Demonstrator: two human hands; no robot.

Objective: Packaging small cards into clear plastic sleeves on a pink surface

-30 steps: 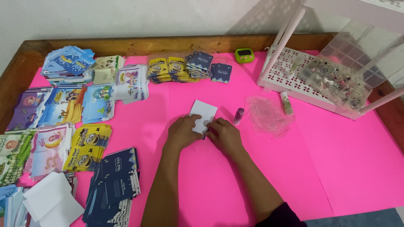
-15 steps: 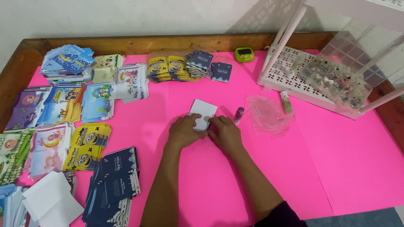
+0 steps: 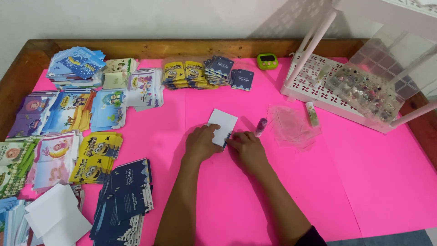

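Nearest, both hands lie flat on the pink table cover [image 3: 318,182]: the left hand [image 3: 200,143] pins the white card [image 3: 223,125] with loosely curled fingers, seemingly to steady it, while the right hand [image 3: 248,148] pinches its lower edge at three o'clock. Just beyond, at one o'clock, stands a small glue stick [image 3: 260,127]. Farther off, at two o'clock, a clear compartment box [image 3: 364,91] holds tiny beads. Printed card stacks [image 3: 191,73] line eleven o'clock.

A plain white card [image 3: 223,126] lies on the hot-pink counter [image 3: 364,182]. Yellow cartoon-print packets [image 3: 94,157], navy packets [image 3: 125,191], a lime-green timer [image 3: 267,60], a white perforated rack [image 3: 318,82].
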